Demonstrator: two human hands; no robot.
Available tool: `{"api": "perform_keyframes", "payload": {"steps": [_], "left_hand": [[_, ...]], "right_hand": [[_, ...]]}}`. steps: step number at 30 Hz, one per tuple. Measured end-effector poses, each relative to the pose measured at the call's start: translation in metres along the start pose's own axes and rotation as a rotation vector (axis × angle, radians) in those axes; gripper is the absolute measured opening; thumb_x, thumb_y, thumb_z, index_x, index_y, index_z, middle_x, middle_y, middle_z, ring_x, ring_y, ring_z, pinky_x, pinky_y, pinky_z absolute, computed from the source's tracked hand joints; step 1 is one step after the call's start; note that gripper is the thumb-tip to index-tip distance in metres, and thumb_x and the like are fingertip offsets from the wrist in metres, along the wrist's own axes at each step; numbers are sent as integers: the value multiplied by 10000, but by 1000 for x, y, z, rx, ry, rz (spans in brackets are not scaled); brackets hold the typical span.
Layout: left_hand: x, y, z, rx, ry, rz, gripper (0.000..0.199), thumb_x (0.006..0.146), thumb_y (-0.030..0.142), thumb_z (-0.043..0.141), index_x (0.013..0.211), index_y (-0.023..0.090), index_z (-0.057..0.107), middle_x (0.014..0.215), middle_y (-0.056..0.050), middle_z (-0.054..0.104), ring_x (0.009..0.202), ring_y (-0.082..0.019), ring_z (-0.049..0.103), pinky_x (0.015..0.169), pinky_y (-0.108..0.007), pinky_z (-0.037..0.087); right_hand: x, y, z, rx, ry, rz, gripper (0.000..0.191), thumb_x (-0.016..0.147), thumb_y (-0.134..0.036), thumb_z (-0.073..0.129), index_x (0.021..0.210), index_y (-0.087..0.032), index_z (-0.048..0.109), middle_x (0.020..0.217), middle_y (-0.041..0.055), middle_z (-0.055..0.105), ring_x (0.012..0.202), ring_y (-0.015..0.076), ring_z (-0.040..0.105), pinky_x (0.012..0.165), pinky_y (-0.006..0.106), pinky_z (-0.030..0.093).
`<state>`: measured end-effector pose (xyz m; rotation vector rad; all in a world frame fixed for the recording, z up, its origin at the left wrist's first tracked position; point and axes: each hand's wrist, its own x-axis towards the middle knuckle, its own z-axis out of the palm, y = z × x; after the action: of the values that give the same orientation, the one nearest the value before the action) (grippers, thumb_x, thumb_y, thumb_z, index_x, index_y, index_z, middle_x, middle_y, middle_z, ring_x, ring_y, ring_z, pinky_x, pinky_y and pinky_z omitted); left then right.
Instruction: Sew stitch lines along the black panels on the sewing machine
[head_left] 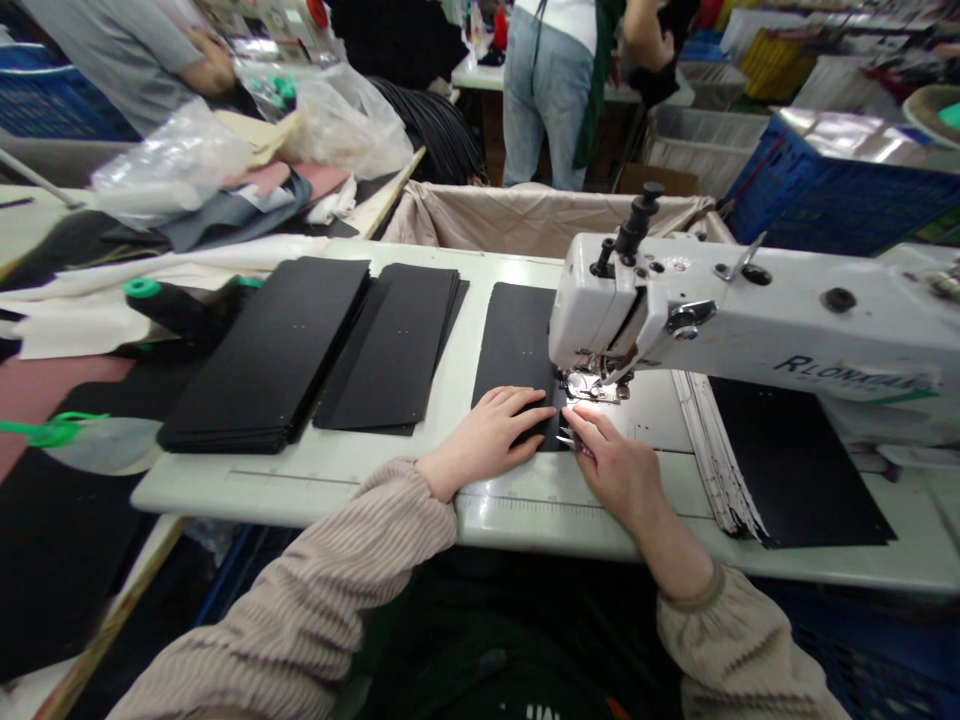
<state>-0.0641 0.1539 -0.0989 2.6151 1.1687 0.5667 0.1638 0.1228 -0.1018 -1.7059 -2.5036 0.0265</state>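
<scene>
A black rectangular panel lies on the sewing table, its right edge at the needle area of a white sewing machine. My left hand rests flat on the panel's near part, fingers stretched out. Just in front of the lit presser foot, my right hand is closed around small metal thread snips, whose tips point left over the panel's edge. The fingers partly cover the snips' handle. The machine head hides part of the panel's far right edge.
Two stacks of black panels, a tall one and a lower one, lie left. Right of the needle, another stack has pale edges. A thread cone lies far left. Behind the table hangs a cloth-lined bin; people stand beyond.
</scene>
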Motion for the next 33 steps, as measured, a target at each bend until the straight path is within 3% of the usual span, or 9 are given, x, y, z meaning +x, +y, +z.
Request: {"api": "perform_keyframes", "payload": {"steps": [13, 33], "left_hand": [[1, -3, 4, 12, 25, -6, 373, 973, 293, 513, 1340, 250, 559, 1408, -77, 525, 1303, -253, 475, 1095, -441, 396], [19, -15, 11, 47, -14, -88, 489, 1004, 394, 436, 1462, 224, 431, 1552, -58, 377, 1442, -224, 334, 1204, -417, 247]], "right_hand": [[0, 1, 2, 6, 20, 0, 532, 933, -262, 477, 1461, -328, 443, 1470, 1, 510, 839, 171, 688, 594, 285, 523], [1, 3, 4, 63, 59, -7, 487, 932, -252, 472, 1416, -300, 494, 1449, -18, 533, 814, 179, 698, 591, 314, 539]]}}
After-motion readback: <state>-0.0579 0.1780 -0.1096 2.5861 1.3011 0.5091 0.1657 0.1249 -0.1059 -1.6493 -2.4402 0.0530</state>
